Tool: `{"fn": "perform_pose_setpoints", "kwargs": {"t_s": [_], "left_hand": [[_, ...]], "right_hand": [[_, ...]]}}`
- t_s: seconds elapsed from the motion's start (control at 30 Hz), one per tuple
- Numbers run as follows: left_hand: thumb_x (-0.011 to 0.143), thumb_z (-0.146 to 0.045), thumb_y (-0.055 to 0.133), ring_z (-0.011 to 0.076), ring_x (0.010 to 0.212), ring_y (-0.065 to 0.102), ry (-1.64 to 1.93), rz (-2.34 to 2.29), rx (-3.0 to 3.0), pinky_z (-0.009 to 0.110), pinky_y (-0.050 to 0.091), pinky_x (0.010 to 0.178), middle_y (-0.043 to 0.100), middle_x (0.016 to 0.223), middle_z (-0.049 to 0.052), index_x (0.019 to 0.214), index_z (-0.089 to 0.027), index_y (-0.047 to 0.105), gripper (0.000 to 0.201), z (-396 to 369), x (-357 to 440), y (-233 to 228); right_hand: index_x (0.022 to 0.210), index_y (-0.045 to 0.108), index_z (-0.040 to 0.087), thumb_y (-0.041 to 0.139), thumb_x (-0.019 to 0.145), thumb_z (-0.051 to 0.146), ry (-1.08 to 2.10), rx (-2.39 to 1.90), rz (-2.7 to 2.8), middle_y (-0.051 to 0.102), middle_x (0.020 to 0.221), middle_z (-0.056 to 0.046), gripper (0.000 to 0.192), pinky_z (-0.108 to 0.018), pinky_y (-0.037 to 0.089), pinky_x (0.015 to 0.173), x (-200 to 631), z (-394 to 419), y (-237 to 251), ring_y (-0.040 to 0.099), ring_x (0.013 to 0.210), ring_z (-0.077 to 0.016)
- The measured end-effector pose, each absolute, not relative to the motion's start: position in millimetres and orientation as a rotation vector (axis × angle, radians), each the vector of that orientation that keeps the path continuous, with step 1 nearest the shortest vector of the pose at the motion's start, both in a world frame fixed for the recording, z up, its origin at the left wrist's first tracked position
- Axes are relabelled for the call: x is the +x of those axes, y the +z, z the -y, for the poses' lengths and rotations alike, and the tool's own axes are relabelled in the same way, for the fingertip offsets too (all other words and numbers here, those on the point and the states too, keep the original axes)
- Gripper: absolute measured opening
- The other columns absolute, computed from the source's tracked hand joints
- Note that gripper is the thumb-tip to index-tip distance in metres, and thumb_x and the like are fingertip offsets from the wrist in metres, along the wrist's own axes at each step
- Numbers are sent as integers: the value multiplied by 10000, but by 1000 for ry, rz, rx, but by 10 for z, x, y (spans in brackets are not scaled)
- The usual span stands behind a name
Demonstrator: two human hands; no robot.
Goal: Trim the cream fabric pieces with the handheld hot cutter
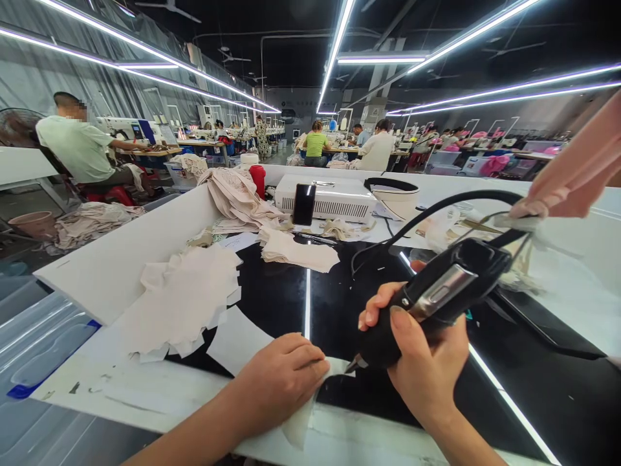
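Note:
My right hand (427, 362) is wrapped round a black corded handheld cutter (451, 278) with a silver side plate, its cord at the upper right. The cutter's narrow metal tip (355, 364) points down-left and meets the edge of a pale fabric piece (337, 367). My left hand (284, 375), fingers close together, presses on that piece just left of the tip. Part of the fabric hangs below my fingers, and the rest is hidden under them. A white curved sheet (237, 340) lies beside my left wrist, partly covered.
A pile of cut pale pieces (187, 298) lies left on the black glossy board (276, 304). More pieces (301, 251), a phone (303, 204) and a vented white box (330, 197) are behind. Low white walls (130, 259) edge the table. Pink cloth-like material (577, 162) hangs upper right, near the cord.

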State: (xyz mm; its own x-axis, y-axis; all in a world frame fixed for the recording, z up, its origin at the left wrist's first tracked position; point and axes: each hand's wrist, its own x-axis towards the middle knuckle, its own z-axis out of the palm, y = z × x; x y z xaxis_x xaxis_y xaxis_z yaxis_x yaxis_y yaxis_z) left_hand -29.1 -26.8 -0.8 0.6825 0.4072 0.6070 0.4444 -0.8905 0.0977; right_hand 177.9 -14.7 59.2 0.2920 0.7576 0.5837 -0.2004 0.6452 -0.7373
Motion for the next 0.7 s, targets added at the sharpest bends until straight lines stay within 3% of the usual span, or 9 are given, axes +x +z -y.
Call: {"fn": "perform_pose_setpoints", "kwargs": {"t_s": [0.2, 0.4, 0.57, 0.7], "left_hand": [[1203, -124, 412, 204, 1078, 787, -989, 879, -2648, 328, 687, 989, 787, 1159, 109, 1295, -105, 660, 265, 469, -286, 82], [1127, -30, 401, 195, 979, 791, -959, 1114, -2667, 319, 705, 888, 766, 1083, 66, 1280, -180, 619, 306, 627, -297, 1], [1012, 62, 508, 229, 1086, 784, -872, 1172, -2801, 353, 707, 948, 759, 1204, 83, 1334, -174, 603, 410, 449, -349, -68], [975, 117, 478, 249, 1224, 762, -809, 1071, -2848, 396, 669, 1073, 752, 1328, 125, 1417, -138, 580, 520, 286, -323, 0]], "right_hand": [[1349, 693, 327, 915, 949, 385, 675, -615, 1080, 748, 889, 41, 461, -281, 657, 581, 1764, 214, 607, 705, 612, -135], [1372, 686, 355, 914, 953, 347, 660, -636, 1079, 759, 907, 44, 478, -284, 644, 584, 1774, 284, 589, 714, 627, -143], [1311, 688, 328, 911, 951, 338, 634, -656, 1079, 755, 890, 41, 423, -293, 636, 561, 1772, 286, 600, 709, 615, -152], [1307, 679, 313, 907, 951, 332, 620, -674, 1089, 755, 887, 35, 424, -289, 630, 547, 1774, 312, 590, 717, 615, -157]]}}
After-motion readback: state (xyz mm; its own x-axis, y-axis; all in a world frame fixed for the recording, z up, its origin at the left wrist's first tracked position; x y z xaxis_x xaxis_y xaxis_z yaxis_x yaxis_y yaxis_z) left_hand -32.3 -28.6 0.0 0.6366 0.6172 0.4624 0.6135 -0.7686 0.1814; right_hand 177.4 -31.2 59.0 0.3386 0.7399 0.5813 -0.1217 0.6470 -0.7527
